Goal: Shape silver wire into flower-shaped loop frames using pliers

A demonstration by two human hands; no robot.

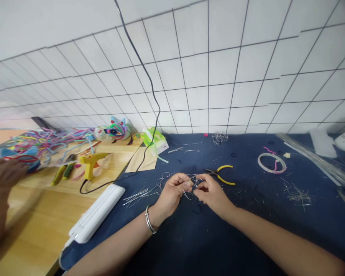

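My left hand (pixel 176 191), with a silver bangle (pixel 150 219) at the wrist, pinches thin silvery wire (pixel 164 178) over the dark blue table. Close by on the right, my right hand (pixel 208 189) has its fingertips closed on the same wire. Loops of it show around and below my left fingers; the part between the fingertips is too fine to follow. Pliers with yellow handles (pixel 227 175) lie just beyond my right hand, jaws towards the left. Left of my left hand, several straight wire pieces (pixel 136 196) are scattered on the cloth.
A white power strip (pixel 97 212) lies left, near a yellow glue gun (pixel 89 165) whose black cord runs up the wall. Another person's hand (pixel 2 172) is at far left by colourful pipe cleaners (pixel 54 142). A wire coil (pixel 271 163) and clippings (pixel 300 196) lie right.
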